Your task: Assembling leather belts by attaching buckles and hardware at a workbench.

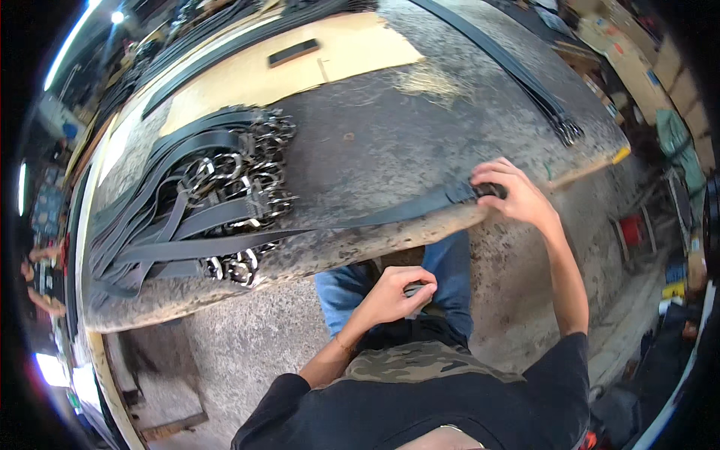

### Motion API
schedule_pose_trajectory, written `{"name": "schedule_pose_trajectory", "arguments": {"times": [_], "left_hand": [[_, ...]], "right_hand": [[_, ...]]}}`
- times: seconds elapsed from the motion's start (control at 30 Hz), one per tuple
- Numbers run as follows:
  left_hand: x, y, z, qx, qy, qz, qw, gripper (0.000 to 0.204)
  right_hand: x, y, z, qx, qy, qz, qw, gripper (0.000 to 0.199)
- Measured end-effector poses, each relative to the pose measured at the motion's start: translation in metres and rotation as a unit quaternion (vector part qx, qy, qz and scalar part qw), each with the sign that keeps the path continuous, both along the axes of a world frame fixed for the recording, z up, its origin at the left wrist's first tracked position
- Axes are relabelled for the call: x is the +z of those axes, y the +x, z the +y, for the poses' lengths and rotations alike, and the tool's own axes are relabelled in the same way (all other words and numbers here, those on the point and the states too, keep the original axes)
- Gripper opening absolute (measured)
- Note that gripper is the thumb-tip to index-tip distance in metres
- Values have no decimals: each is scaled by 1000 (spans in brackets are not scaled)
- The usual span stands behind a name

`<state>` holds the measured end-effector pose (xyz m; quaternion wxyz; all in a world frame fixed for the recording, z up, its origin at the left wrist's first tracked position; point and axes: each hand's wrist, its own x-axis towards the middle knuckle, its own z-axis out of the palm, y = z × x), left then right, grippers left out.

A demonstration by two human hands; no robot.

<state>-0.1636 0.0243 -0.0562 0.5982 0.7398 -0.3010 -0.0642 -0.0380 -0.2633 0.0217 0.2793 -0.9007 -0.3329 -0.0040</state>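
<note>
A long black belt (352, 221) lies stretched along the front edge of the worn grey workbench (420, 127). My right hand (508, 193) pinches its right end at the bench edge. Its left end runs into a pile of black belts with metal buckles (217, 195) on the left of the bench. My left hand (396, 292) is below the bench edge, over my lap, with its fingers closed on a small grey thing that I cannot make out.
A second bundle of black straps (517, 71) runs diagonally across the far right of the bench, ending in buckles. A pale board (300, 64) with a small dark block lies at the back. Boxes and clutter stand on the floor to the right.
</note>
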Motion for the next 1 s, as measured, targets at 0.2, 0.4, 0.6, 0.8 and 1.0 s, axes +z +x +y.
{"name": "schedule_pose_trajectory", "arguments": {"times": [0.2,0.4,0.6,0.8,1.0], "left_hand": [[-1,-5,28,67,-117,251,959,41],[14,-3,52,80,-387,275,876,80],[85,-3,114,442,-324,105,830,36],[131,-29,313,500,-366,-8,785,30],[311,55,345,416,-227,-23,880,43]], "right_hand": [[-6,-10,-19,-61,84,6,995,15],[17,-41,-42,-136,394,159,895,24],[26,-74,-89,-156,341,65,925,33],[-18,-134,-211,-318,382,-8,868,37],[-88,-153,-284,-346,468,-73,810,38]]}}
